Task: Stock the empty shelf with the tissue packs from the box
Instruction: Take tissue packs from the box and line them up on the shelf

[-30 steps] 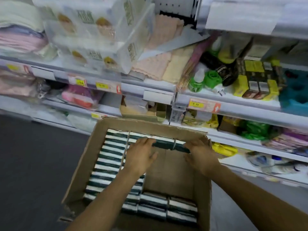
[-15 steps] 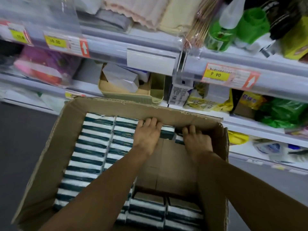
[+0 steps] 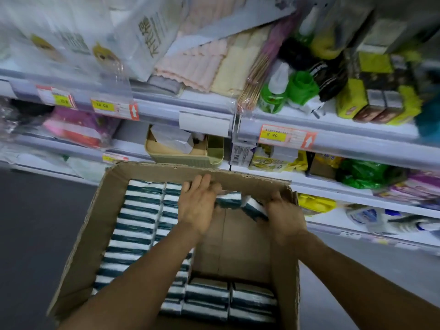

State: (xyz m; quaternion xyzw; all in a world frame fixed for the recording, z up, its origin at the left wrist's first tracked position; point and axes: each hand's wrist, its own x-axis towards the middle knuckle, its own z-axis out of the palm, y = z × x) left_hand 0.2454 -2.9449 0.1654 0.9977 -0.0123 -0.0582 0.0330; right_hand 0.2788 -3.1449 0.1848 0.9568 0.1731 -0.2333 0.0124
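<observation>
Store shelving [image 3: 333, 136] carrying towels, bottles and price tags stands just behind an open cardboard box [image 3: 78, 246], which holds rows of dark-green-and-white tissue packs [image 3: 135, 222] along its left side and near edge, with bare cardboard floor at its centre. At the box's far wall, the left hand [image 3: 197, 206] and right hand [image 3: 285, 217] each have fingers curled onto a tilted tissue pack [image 3: 247, 206] held between them.

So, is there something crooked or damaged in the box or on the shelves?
Yes. In the box, one tissue pack at the far wall is tilted, between the left hand and right hand. The box's far rim is ragged. A grey board lies slanted over the towels.
</observation>
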